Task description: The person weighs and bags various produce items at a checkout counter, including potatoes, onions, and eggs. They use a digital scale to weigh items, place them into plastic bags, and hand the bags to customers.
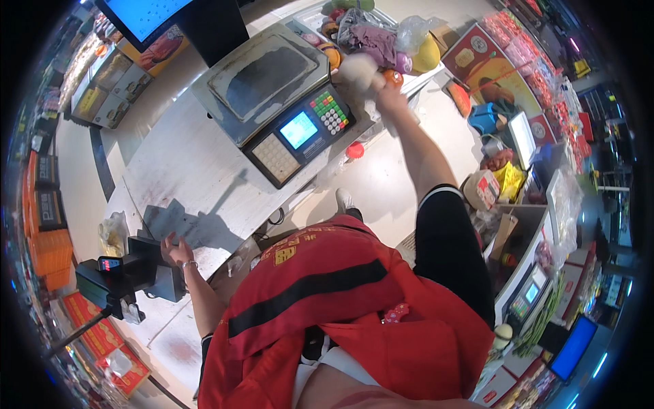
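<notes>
My right hand (392, 102) reaches past the far end of the counter. It grips a pale, rounded, motion-blurred thing (359, 71) whose kind I cannot tell. Beside it lies a white tray (428, 71) of mixed produce, including an orange fruit (394, 78) and a yellow pomelo-like fruit (426, 53). A digital weighing scale (271, 76) with a lit display and keypad stands just left of that hand. My left hand (177, 250), a bracelet at its wrist, has its fingers apart and holds nothing. It is next to a black counter-top device (145, 266) with a small red display.
The white counter (184, 153) runs beneath the scale. A black monitor (145, 15) stands beyond it. A clear bag (113, 232) sits near the black device. Shelves with a crowded side counter (518, 225) and a second scale (526, 296) are on my right. A red lid (355, 150) shows below the counter edge.
</notes>
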